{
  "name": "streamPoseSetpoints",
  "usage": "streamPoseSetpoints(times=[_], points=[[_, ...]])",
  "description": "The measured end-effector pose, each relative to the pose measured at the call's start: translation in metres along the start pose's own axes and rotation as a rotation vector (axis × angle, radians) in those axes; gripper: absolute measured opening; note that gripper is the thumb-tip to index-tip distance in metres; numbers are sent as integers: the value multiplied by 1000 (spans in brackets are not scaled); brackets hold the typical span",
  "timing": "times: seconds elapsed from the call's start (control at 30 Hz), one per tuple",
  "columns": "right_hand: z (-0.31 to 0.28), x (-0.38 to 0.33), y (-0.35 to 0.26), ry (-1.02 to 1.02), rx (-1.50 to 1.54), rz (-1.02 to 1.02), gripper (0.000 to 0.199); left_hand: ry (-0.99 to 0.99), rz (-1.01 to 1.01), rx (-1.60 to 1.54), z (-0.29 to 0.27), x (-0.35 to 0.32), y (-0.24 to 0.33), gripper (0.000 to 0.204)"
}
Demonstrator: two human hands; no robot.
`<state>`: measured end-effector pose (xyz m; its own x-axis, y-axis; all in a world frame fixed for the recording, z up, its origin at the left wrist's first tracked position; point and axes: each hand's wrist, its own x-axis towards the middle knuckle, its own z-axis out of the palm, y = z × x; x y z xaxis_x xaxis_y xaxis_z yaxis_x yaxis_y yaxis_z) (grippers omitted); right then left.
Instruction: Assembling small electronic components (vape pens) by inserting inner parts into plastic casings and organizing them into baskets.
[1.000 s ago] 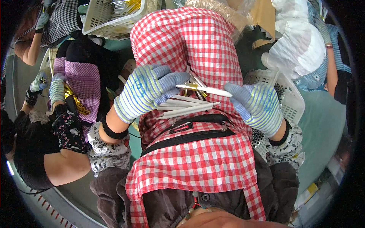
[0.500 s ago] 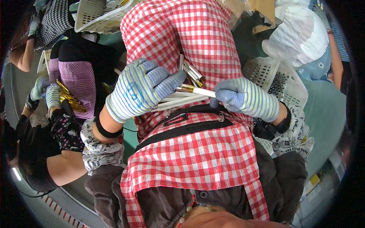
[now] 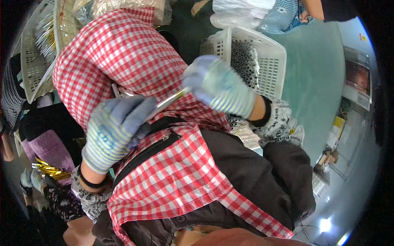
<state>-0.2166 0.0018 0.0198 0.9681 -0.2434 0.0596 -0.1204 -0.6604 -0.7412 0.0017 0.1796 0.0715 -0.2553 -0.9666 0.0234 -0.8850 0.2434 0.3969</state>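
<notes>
A thin silvery tube slants across my lap between my two gloved hands. My left hand, in a striped knit glove, is closed round the tube's lower left end. At its upper right end, the fingers of my right hand are pressed together on the tip; motion blurs them somewhat. More silvery tubes lie in the fold of my red-and-white checked apron, mostly hidden behind my left hand.
On my right stands a white perforated basket packed with dark-ended tubes. Another basket holding shiny pieces is at far left. Beside me a co-worker's gloved hands are near gold strips. A white cloth bundle lies beyond.
The view has swung to the right. A white tube with a gold end was between my hands before; a silvery length shows there now. My right hand has moved higher than my left.
</notes>
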Motion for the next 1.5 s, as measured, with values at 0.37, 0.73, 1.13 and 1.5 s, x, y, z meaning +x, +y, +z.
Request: streamPoseSetpoints(times=[0.37, 0.73, 1.13, 1.5], points=[[-80, -216, 247, 239, -743, 828, 29, 85, -8, 50, 5, -34, -26, 43], [-61, -163, 233, 430, -531, 863, 31, 55, -130, 192, 33, -47, -53, 30], [61, 71, -44, -522, -310, -390, 18, -279, -71, 399, 43, -2, -67, 20], [65, 81, -57, -623, -483, -391, 18, -314, -106, 470, 42, 5, -67, 22]])
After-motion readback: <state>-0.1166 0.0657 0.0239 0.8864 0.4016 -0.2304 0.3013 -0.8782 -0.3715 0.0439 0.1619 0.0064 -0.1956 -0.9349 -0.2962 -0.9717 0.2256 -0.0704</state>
